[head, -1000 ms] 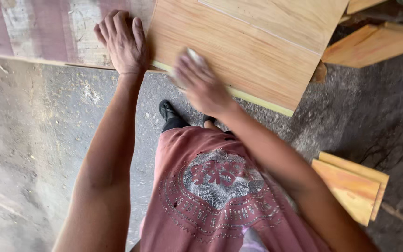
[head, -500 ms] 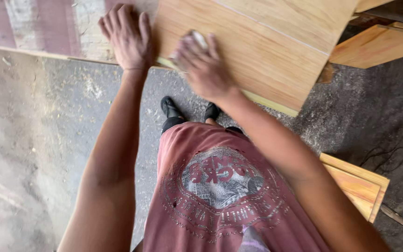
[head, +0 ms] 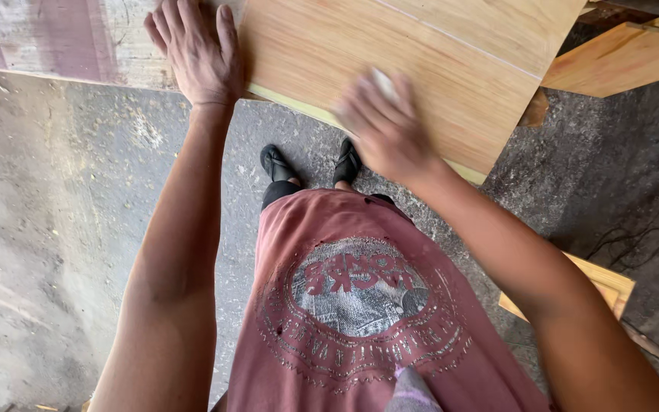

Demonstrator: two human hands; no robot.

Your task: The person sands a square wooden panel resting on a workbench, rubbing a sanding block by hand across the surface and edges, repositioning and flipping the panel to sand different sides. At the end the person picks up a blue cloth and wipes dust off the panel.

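Note:
A light wooden panel (head: 451, 53) lies on a worn, paint-stained board (head: 62, 38) at the top of the view. My left hand (head: 196, 53) rests flat on the board, fingers spread, touching the panel's left edge. My right hand (head: 381, 126) is blurred with motion and presses a small pale pad (head: 381, 80) against the panel near its front edge. The pad is mostly hidden under my fingers.
Below is a dusty concrete floor (head: 55, 229) with wood shavings. My feet in black sandals (head: 310, 162) stand close to the board. More wooden panels lie at the top right (head: 627, 57) and at the lower right (head: 608, 282). A dark cable (head: 650, 236) runs across the floor on the right.
My right hand has slid along the panel's front edge with the pad, and the view has shifted slightly. My left hand has stayed pressed on the board.

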